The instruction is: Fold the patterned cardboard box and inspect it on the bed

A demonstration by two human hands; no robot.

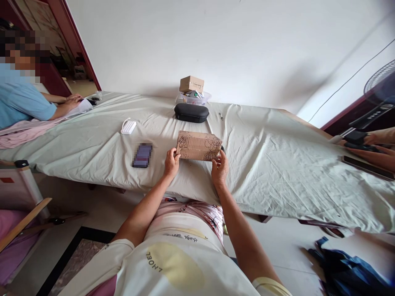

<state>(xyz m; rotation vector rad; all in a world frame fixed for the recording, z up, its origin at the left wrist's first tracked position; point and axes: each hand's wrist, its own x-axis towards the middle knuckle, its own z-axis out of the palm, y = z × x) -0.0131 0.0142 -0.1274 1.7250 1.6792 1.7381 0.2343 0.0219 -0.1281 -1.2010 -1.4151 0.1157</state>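
Note:
Between my two hands is a flat piece of brown cardboard [199,146] with dark drawn patterns near its corners, tilted up above the cloth-covered table. My left hand [172,163] grips its lower left corner, thumb on the near face. My right hand [220,167] is closed on the lower right corner, where a small dark object, too hidden to name, shows behind the fingers. A phone [142,155] lies left of my left hand. Beyond the cardboard sits a black zip case [191,113].
A clear plastic tub [206,98] of small items, with a cardboard box [191,84] on top, stands by the wall. A white device with a cord loop [128,126] and a pen [221,116] lie on the table. People sit at both sides; a fan [381,88] stands right.

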